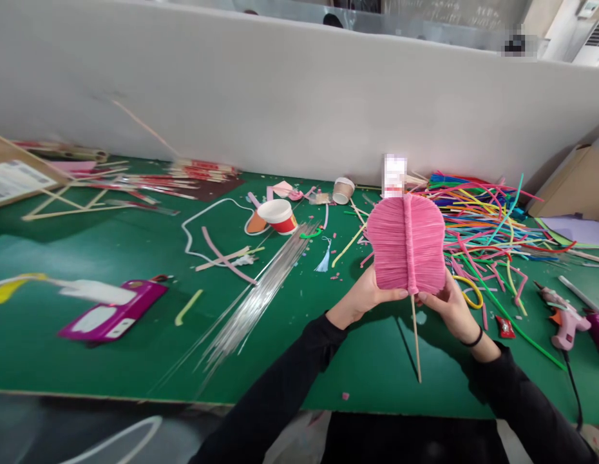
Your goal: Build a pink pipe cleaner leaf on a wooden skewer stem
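A pink fan (406, 243) made of fuzzy pipe cleaners stands upright on a thin wooden stick (416, 341) above the green table (111, 361). My left hand (364, 298) grips the fan's lower left edge, fingers closed on it. My right hand (449, 306) holds the lower right edge, fingers curled behind it. A black band circles my right wrist. Both sleeves are black.
A heap of coloured pipe cleaners (478, 216) lies at the right. A pink glue gun (563, 319) rests near the right edge. Thin metal wires (261, 296), paper cups (279, 216), a magenta packet (111, 312) and wooden sticks (72, 203) are spread to the left. A white partition (280, 96) stands behind.
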Demonstrator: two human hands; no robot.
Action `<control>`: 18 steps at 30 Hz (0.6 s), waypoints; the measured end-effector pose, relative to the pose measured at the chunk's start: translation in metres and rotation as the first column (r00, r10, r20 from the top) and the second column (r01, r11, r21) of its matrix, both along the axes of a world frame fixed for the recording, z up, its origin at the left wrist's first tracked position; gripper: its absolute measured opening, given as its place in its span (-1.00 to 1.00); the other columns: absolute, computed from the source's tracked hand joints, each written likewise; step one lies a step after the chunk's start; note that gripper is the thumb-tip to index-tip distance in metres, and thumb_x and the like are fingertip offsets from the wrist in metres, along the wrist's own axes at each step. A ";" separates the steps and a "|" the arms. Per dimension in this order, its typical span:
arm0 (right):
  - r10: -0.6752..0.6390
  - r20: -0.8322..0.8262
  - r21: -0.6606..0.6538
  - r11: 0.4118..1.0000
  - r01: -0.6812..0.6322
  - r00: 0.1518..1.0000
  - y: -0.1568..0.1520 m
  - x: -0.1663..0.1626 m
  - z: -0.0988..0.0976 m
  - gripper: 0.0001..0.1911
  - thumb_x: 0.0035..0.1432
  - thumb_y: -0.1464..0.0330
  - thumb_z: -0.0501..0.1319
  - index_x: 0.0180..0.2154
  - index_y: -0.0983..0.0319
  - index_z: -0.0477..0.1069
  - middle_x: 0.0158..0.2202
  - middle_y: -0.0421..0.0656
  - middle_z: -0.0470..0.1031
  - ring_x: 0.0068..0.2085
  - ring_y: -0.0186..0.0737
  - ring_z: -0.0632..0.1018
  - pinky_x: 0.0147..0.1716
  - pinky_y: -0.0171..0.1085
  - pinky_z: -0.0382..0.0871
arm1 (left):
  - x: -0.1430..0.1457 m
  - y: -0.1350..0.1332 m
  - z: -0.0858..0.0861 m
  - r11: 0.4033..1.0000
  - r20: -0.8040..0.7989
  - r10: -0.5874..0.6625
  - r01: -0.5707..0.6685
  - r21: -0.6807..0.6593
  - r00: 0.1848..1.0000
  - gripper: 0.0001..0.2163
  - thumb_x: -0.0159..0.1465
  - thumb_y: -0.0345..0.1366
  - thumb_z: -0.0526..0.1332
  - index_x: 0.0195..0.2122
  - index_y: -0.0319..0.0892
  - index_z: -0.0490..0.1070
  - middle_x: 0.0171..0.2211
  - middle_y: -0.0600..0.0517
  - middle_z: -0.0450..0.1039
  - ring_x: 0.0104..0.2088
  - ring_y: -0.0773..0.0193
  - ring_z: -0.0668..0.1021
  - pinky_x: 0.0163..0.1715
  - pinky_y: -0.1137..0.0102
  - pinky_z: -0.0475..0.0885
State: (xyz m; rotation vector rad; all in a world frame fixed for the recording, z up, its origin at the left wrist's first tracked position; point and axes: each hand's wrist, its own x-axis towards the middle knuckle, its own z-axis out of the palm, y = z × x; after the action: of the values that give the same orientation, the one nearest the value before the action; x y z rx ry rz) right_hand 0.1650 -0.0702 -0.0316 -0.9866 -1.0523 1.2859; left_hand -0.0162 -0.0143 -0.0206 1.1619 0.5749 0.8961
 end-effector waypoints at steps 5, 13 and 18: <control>-0.023 -0.017 -0.002 1.000 0.023 1.000 0.001 -0.002 -0.001 -0.46 -0.08 0.31 0.47 -0.05 0.10 0.35 -0.18 -0.21 0.56 -0.24 -0.25 0.58 -0.18 -0.23 0.53 | 0.000 0.001 -0.002 1.000 -0.045 0.005 -0.005 -0.003 0.999 -0.42 -0.05 -0.38 0.51 0.04 -0.23 0.46 0.00 -0.15 0.56 0.01 -0.02 0.57 0.10 0.08 0.40; -0.023 -0.057 -0.090 0.996 0.017 0.998 0.004 0.002 -0.003 -0.47 -0.13 0.33 0.50 -0.09 0.12 0.41 -0.12 -0.20 0.60 -0.12 -0.18 0.60 -0.02 -0.17 0.47 | 0.000 0.002 -0.003 0.997 -0.073 0.060 -0.057 0.044 0.996 -0.43 -0.04 -0.36 0.51 0.03 -0.23 0.46 0.01 -0.15 0.56 0.02 -0.03 0.57 0.12 0.06 0.39; 0.000 -0.086 -0.124 0.992 -0.011 0.996 0.004 0.003 -0.002 -0.46 -0.17 0.35 0.52 -0.10 0.15 0.44 -0.16 -0.20 0.62 -0.16 -0.21 0.62 -0.05 -0.21 0.48 | 0.001 0.003 -0.003 0.997 -0.080 0.066 -0.063 0.038 0.995 -0.46 -0.06 -0.35 0.52 -0.02 -0.25 0.48 -0.03 -0.16 0.58 0.00 -0.04 0.58 0.11 0.06 0.39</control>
State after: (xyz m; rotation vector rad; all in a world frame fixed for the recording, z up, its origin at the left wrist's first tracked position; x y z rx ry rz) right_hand 0.1682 -0.0660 -0.0338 -1.0130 -0.9183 1.3995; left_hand -0.0148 -0.0113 -0.0240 1.2215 0.6677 0.9204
